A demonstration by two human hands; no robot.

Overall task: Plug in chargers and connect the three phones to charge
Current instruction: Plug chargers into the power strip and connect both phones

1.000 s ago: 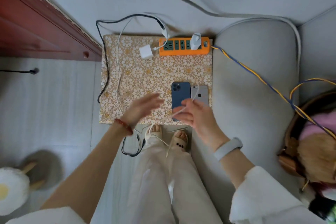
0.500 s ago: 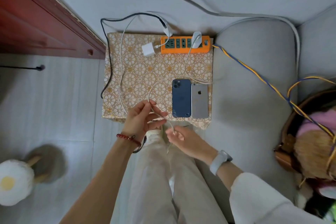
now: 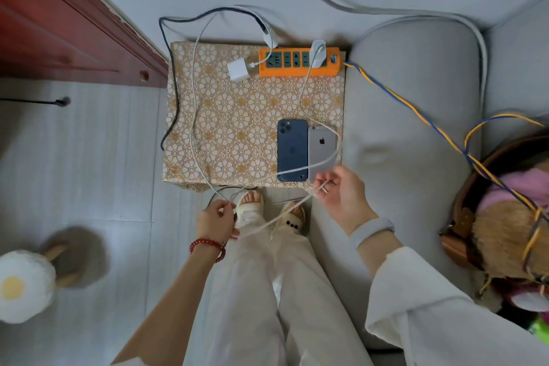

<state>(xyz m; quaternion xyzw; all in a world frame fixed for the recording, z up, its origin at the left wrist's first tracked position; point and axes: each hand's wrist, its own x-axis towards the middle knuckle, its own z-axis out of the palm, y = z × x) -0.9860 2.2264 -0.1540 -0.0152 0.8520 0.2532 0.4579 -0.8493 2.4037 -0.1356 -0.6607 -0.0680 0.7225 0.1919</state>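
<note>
An orange power strip [image 3: 297, 69] lies at the back of a floral-cloth table [image 3: 237, 116]. One white charger [image 3: 317, 53] is plugged into it; another white charger [image 3: 237, 69] lies loose beside its left end. A blue phone [image 3: 292, 149] and a silver phone [image 3: 322, 147] rest face down, side by side, near the front edge. My right hand [image 3: 341, 193] pinches the plug end of a white cable [image 3: 276, 220] just in front of the silver phone. My left hand [image 3: 216, 218] grips the same white cable lower down, in front of the table.
A grey sofa cushion [image 3: 410, 134] borders the table on the right, with a blue-yellow cord [image 3: 416, 110] running across it to a basket with plush toys [image 3: 505, 217]. A black cable [image 3: 175, 92] hangs off the table's left side. A red wooden cabinet [image 3: 59, 27] stands left.
My right hand has risen from below the table edge to the silver phone's near end, carrying the cable tip. My left hand has dropped lower, and the cable now loops across both phones.
</note>
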